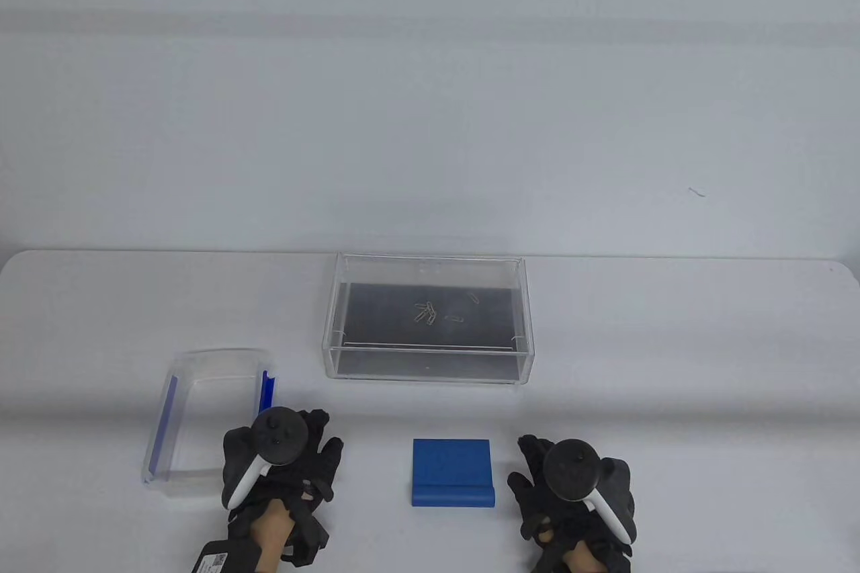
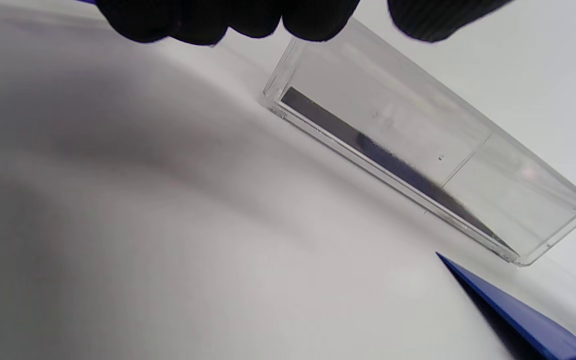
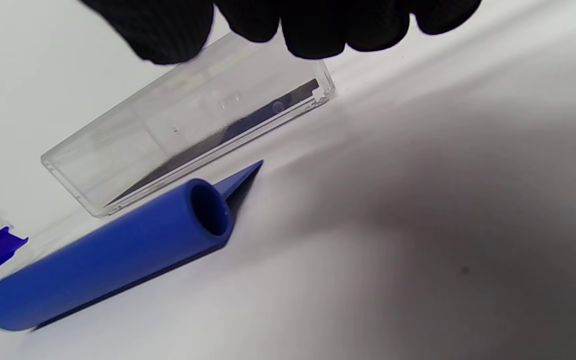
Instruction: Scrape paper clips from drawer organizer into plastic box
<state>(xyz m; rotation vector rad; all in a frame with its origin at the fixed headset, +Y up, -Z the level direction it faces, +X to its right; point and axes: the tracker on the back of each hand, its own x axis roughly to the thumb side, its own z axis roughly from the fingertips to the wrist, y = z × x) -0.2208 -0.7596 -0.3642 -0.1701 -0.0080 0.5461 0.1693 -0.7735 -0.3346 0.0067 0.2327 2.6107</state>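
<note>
I'm resting both hands empty, fingers loose: left hand (image 1: 282,459) beside the plastic box (image 1: 208,422), right hand (image 1: 574,489) beside the blue scraper (image 1: 452,472). Ahead, light, slippery paper clips (image 1: 430,312) are lying in the rigid drawer organizer (image 1: 430,358); I'd grip the scraper's rolled handle.

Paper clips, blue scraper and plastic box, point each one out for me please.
paper clips (image 1: 430,312), table view, on the cluster lying in the clear organizer.
blue scraper (image 1: 451,467), table view, on its flat blade.
plastic box (image 1: 170,398), table view, on its left blue-edged wall.
</note>
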